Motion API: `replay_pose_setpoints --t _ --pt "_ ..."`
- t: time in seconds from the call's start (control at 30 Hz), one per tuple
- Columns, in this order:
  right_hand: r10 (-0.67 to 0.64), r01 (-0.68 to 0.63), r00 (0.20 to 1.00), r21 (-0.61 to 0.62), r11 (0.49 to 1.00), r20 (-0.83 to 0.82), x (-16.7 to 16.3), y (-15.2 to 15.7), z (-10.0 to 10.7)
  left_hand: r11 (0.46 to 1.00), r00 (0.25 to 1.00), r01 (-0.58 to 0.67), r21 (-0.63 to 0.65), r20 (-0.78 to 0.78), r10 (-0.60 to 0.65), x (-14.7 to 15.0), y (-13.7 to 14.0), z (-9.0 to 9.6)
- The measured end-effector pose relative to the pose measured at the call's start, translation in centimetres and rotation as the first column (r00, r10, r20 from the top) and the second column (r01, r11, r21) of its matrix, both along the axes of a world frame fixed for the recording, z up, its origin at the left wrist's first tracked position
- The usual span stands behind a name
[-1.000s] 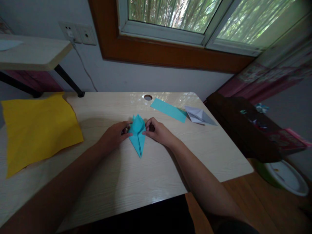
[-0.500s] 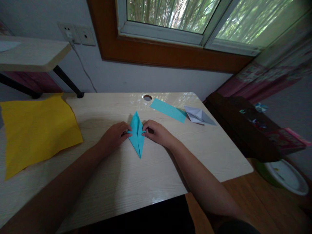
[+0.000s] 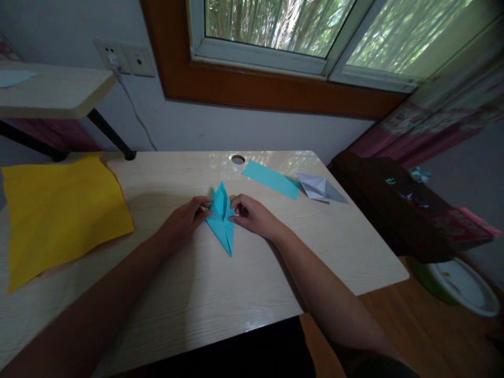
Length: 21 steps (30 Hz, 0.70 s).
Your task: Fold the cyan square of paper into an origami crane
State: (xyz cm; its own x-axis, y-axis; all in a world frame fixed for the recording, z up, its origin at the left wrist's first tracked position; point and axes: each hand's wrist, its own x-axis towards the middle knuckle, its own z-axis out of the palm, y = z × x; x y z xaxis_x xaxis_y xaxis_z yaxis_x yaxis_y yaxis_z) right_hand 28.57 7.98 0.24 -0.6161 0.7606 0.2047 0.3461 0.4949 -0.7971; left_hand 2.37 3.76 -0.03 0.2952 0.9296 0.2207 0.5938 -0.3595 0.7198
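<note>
A folded turquoise origami paper lies at the middle of the table, one point toward the wall and a long point toward me. My left hand pinches its left edge between thumb and fingers. On the other side my right hand has its thumb and bent fingers closed on the right edge. A small flap stands out at the upper left of the paper, just beyond my left fingertips. The tips of some fingers are hidden behind the paper's edges.
A turquoise paper strip and a folded white paper shape lie at the back right of the table. To the left is a large yellow sheet. A raised shelf stands at the back left, near a cable hole.
The paper's near point has swung slightly to the right. A flap at its upper left now sticks up beside the top point. Both hands have stayed nearly in place.
</note>
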Motion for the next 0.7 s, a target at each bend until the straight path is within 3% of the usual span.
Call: replay_pose_setpoints --t 0.3,0.7 --pt "0.086 -0.087 0.996 0.100 0.991 0.005 -0.2 -0.1 0.2 0.988 0.997 0.062 -0.144 0.053 -0.055 -0.6 0.2 0.2" --pt "0.189 -0.200 0.980 0.233 0.952 0.070 -0.4 -0.4 1.2 0.977 0.995 0.067 -0.202 0.091 -0.049 -0.4 0.2 0.4"
